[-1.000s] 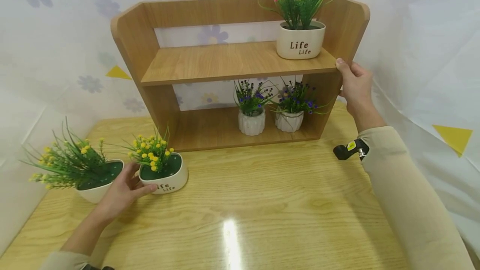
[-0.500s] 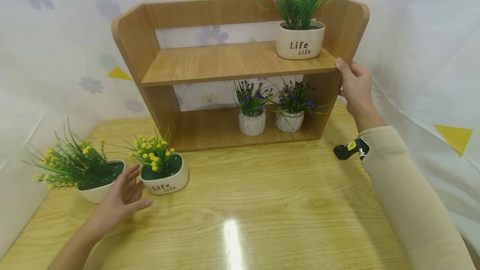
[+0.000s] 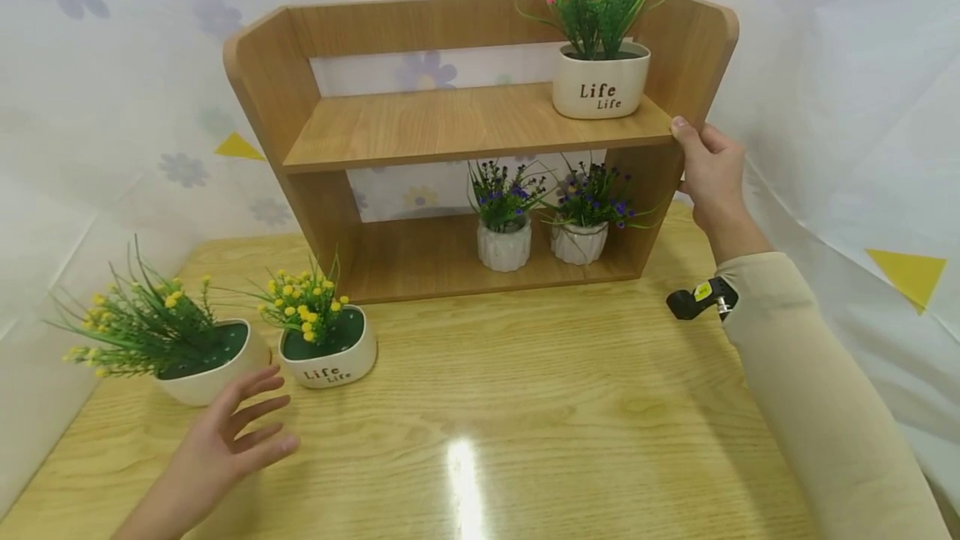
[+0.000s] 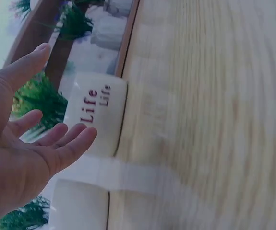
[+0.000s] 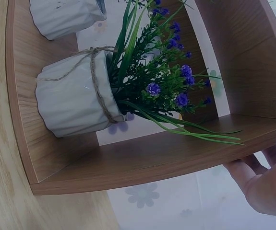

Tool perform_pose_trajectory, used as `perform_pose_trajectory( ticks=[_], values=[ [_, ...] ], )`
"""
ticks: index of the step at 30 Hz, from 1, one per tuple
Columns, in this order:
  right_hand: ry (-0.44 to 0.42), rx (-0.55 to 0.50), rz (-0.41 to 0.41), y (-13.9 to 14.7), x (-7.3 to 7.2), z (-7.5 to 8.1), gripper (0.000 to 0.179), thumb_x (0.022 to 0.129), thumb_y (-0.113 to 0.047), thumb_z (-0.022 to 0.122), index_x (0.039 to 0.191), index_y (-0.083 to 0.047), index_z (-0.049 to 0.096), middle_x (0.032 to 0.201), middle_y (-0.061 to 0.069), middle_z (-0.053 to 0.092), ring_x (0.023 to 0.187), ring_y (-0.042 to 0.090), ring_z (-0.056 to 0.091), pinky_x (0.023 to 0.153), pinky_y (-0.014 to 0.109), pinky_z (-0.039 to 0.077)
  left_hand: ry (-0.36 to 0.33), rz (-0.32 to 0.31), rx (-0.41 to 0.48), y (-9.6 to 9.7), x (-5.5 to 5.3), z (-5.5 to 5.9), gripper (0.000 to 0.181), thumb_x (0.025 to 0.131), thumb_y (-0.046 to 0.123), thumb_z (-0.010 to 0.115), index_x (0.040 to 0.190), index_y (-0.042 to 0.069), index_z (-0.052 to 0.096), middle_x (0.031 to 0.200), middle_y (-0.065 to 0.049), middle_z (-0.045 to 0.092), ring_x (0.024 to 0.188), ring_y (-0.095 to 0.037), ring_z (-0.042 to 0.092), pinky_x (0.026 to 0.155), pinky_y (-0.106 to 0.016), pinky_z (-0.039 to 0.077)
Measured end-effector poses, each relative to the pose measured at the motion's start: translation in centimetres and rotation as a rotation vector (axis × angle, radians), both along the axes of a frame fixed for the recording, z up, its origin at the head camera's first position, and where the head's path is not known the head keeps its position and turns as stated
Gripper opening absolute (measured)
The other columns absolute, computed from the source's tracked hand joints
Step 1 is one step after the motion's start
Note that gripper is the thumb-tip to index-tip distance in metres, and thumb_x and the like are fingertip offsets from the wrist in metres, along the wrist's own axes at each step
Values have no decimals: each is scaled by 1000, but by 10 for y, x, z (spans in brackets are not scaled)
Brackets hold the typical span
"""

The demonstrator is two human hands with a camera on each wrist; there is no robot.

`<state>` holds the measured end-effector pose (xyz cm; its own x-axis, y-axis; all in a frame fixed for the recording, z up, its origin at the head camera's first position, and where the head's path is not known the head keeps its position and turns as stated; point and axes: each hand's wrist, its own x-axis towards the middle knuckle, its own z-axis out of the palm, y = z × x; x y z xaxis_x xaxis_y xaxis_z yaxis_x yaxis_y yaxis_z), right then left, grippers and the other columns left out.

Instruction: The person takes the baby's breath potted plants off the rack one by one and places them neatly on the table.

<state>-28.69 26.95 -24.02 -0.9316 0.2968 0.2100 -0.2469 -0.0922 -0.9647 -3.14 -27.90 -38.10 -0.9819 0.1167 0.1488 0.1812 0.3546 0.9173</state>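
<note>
My left hand (image 3: 225,440) hovers over the table in front of two planters, its fingers spread and nothing in them. Just beyond it stands a cream "Life" planter (image 3: 330,369) with yellow flowers. A second cream planter (image 3: 217,377) with yellow flowers is to its left, partly overlapped by my fingertips. In the left wrist view the palm and relaxed fingers show beside the "Life" planter (image 4: 99,112). My right hand (image 3: 712,165) grips the right side panel of the wooden shelf (image 3: 465,119), thumb at the front edge of the upper board, the other fingers mostly hidden behind the panel.
A "Life" planter (image 3: 600,86) with pink flowers stands at the upper board's right end. Below, two white ribbed pots (image 3: 504,247) with purple flowers occupy the lower board; the right one has twine (image 5: 97,81) round it. Flowered cloth (image 3: 135,90) hangs behind.
My left hand has let go of the yellow-flowered "Life" planter and drawn back toward me, its fingers opening. The planter stays in place, and the right hand keeps its grip on the shelf.
</note>
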Motion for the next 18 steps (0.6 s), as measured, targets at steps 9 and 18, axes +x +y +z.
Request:
perform_pose_trajectory(
  ticks=[9, 18],
  values=[
    [-5, -7, -3, 2, -1, -1, 21, 90, -36, 76, 95, -15, 77, 97, -1, 68, 92, 17, 63, 60, 26, 58, 117, -163, 138, 37, -4, 16, 68, 84, -18, 69, 145, -6, 40, 143, -12, 48, 122, -10, 58, 90, -28, 55],
    [-14, 2, -10, -1, 0, -1, 22, 91, -37, 75, 94, -15, 76, 97, 0, 66, 95, 19, 62, 62, 26, 58, 131, -221, 185, 74, -28, 19, 64, 85, -12, 73, 142, 0, 46, 139, -11, 53, 122, -18, 60, 92, -35, 56]
  ],
)
